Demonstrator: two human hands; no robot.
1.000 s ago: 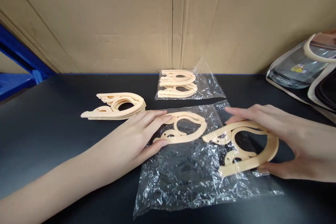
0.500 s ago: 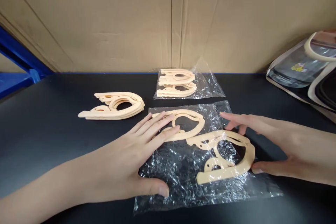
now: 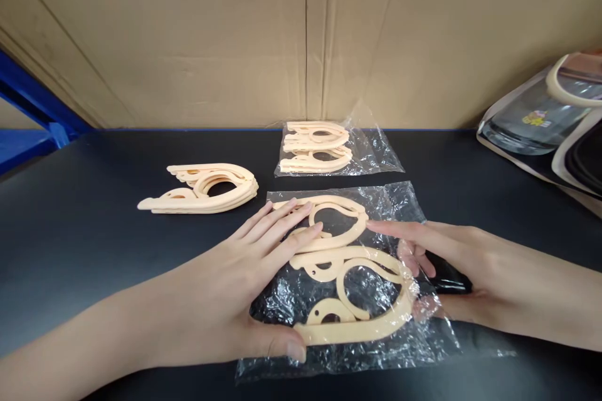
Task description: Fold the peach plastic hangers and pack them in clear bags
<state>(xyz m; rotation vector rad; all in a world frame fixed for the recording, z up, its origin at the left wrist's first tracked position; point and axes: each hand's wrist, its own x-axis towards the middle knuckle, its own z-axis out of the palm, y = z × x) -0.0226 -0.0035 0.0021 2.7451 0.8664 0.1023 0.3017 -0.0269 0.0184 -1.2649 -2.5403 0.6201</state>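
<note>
A clear plastic bag [image 3: 376, 360] lies flat on the black table in front of me, with two cream folding hangers in it. My left hand [image 3: 249, 276] is spread flat over the bag's left side, fingers on the upper hanger [image 3: 350, 238] and thumb by the left end of the lower one. The lower hanger [image 3: 367, 329] lies just below the upper, its rounded end held between the thumb and curled fingers of my right hand [image 3: 484, 276]. Film covers those fingertips, so the hand is partly inside the bag. Its index finger points straight at the upper hanger's right edge.
A loose stack of folded hangers [image 3: 202, 205] lies at left. Behind my bag is another clear bag [image 3: 376, 153] holding more hangers. A clear container with a cream handle [image 3: 517, 131] stands far right. Cardboard [image 3: 188, 44] closes the back; a blue frame [image 3: 28, 106] is at left.
My right hand has moved left with the lower hanger, which has slid further into the bag and under the film. My left hand has stayed in place.
</note>
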